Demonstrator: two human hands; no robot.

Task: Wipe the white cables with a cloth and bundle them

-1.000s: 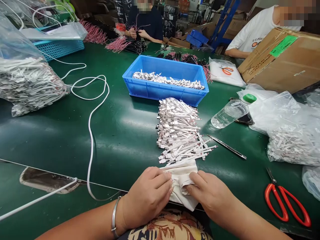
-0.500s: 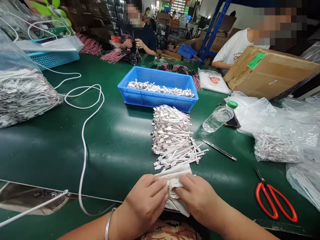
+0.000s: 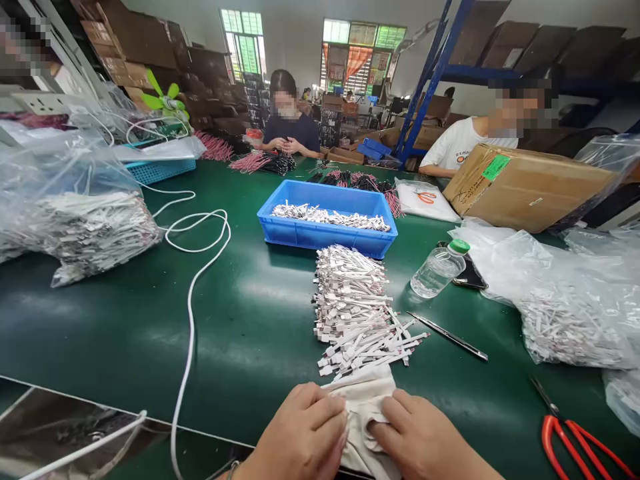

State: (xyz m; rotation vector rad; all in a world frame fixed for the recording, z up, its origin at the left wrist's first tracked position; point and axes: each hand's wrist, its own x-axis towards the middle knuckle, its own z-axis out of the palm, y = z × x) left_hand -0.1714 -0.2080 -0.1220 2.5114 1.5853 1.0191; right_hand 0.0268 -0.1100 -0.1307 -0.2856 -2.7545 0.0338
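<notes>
Green workbench (image 3: 150, 320), near edge: left hand (image 3: 300, 433) and right hand (image 3: 420, 443) both clenched on a beige cloth (image 3: 367, 413) (soft, light, limp, best taken by its folds), bunched just below a loose pile of white tabbed strips (image 3: 350, 307).

Red-handled scissors (image 3: 549, 440) run off the bottom edge, and whatever marks the piled white strips (image 3: 350, 300) carry are too small to make out
</notes>
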